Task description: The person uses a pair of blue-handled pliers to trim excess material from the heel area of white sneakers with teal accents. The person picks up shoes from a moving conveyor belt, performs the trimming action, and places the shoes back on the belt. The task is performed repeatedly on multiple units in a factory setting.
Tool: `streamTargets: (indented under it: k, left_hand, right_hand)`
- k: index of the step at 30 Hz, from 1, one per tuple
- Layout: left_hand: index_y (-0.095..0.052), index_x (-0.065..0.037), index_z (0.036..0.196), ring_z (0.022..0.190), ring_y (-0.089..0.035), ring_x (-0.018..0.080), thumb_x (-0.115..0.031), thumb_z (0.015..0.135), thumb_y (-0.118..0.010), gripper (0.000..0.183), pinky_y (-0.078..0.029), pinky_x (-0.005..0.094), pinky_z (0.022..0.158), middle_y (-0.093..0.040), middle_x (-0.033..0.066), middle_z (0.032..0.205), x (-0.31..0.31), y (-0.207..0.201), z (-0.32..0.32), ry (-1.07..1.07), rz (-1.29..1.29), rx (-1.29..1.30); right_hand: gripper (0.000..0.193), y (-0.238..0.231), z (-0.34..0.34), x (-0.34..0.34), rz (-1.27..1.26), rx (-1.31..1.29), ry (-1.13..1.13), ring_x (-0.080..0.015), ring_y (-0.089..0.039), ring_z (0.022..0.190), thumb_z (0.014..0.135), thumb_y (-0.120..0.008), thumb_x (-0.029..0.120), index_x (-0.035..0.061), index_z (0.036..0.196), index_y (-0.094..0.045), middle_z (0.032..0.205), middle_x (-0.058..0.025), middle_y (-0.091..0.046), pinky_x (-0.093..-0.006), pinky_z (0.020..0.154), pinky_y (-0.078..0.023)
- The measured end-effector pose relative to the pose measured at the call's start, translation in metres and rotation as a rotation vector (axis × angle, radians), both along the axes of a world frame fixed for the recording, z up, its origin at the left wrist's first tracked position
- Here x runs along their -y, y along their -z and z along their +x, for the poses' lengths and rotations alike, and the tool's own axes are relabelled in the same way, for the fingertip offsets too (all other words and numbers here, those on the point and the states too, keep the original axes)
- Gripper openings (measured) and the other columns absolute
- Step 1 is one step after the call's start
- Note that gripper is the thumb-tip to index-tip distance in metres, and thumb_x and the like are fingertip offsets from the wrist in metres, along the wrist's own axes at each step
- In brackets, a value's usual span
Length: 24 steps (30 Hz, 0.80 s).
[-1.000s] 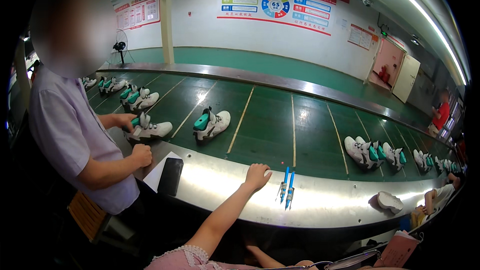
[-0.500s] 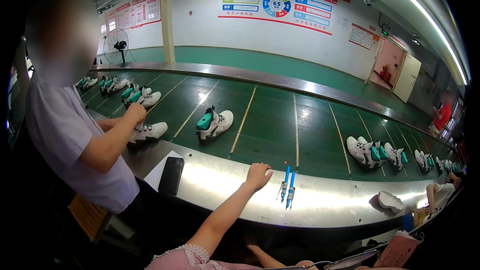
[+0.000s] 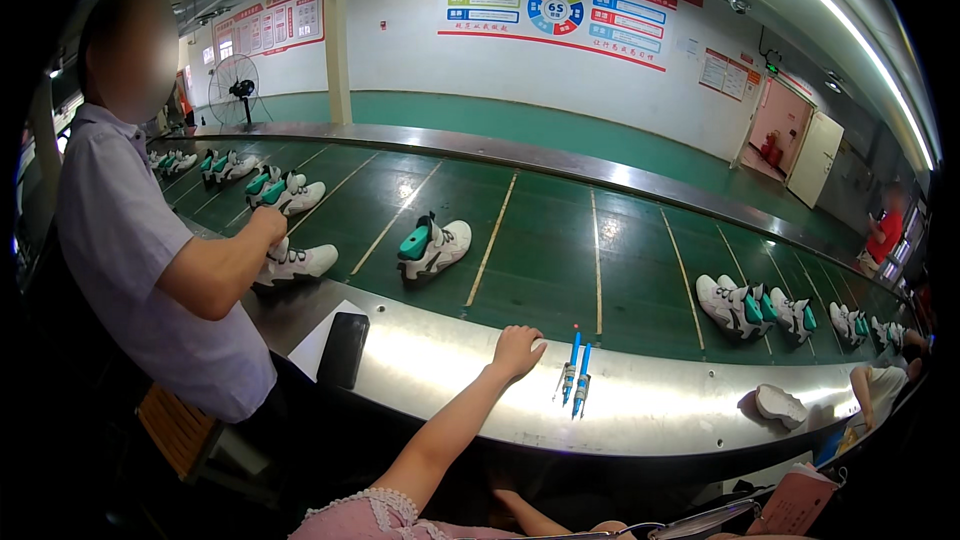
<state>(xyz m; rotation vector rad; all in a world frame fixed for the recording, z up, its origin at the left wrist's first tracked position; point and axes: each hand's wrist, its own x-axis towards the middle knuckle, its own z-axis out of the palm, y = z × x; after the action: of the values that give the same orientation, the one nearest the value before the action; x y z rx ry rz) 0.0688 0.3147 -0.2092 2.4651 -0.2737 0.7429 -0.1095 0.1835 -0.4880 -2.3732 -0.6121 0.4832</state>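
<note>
The lone shoe [image 3: 440, 252] sits farther right; my slack, empty left hand [image 3: 517, 352] rests on the worktop [image 3: 650, 400] beside two pen-like tools [image 3: 582, 381] lying near-to-far, bare blue ends far.

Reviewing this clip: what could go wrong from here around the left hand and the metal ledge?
The left hand rests at the belt-side edge of the metal ledge; if the green belt runs, the lone white shoe could perhaps brush it. Two blue pen-shaped tools lie just right of that hand and might get nudged onto the belt. The black phone lies near the ledge's outer edge, so a bump might knock it off.
</note>
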Motion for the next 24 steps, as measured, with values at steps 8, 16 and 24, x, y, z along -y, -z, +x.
streamTargets:
  k: [8,16,24]
  left_hand:
    - [-0.064,-0.006,0.088,0.082,-0.055,0.0291,-0.027,0.079,-0.057,0.024,-0.040,0.0391,0.079,-0.060,0.0117,0.080,0.001,-0.003,-0.001,-0.007,0.010,-0.014]
    - [-0.064,-0.007,0.088,0.082,-0.055,0.0289,-0.028,0.079,-0.057,0.024,-0.040,0.0392,0.080,-0.060,0.0115,0.080,-0.002,0.000,0.001,-0.003,0.008,-0.003]
    - [-0.064,-0.007,0.088,0.083,-0.055,0.0288,-0.028,0.079,-0.057,0.024,-0.040,0.0390,0.080,-0.060,0.0115,0.080,-0.007,0.001,0.002,-0.004,0.021,-0.024]
  right_hand:
    - [0.047,-0.013,0.001,0.001,-0.004,-0.115,-0.024,-0.0374,-0.034,0.124,0.094,-0.024,0.032,0.0091,0.132,-0.037,0.135,-0.0231,-0.034,-0.0450,0.104,-0.027]
    - [0.046,-0.014,0.001,-0.003,-0.046,-0.127,-0.035,-0.0383,-0.036,0.122,0.094,-0.025,0.032,0.0113,0.132,-0.037,0.133,-0.0240,-0.036,-0.0452,0.102,-0.029]
    - [0.045,-0.009,0.003,-0.007,-0.048,-0.080,-0.056,-0.0383,-0.037,0.121,0.094,-0.024,0.031,0.0122,0.132,-0.037,0.132,-0.0239,-0.036,-0.0446,0.103,-0.029]
